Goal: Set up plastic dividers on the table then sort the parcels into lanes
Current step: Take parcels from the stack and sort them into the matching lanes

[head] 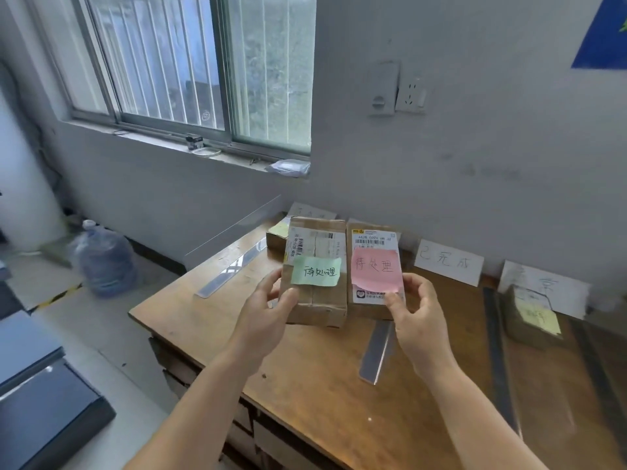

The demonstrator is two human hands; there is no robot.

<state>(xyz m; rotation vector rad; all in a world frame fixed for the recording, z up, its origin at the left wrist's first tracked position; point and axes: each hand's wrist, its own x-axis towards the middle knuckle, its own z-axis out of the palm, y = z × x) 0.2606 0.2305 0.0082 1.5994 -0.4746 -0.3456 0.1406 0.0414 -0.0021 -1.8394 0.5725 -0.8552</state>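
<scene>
Left hand (268, 300) grips the green-noted parcel (317, 269) by its left edge; right hand (415, 312) pinches the pink-noted parcel (373, 266) at its lower right corner — both held side by side above the wooden table (305, 385). Clear dividers (234, 266) lie flat on the table's left part; bare wood toward the near edge. A third parcel (532, 317) sits at right — white cards (448, 262) lean on the wall.

Both hands (271, 300) (415, 308) hold parcels (317, 266) (373, 266) (sticky-noted) above table (305, 385).

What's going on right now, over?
Left hand holds green-note parcel. Right hand holds pink-note parcel. Both above table. Nothing blocking.
</scene>
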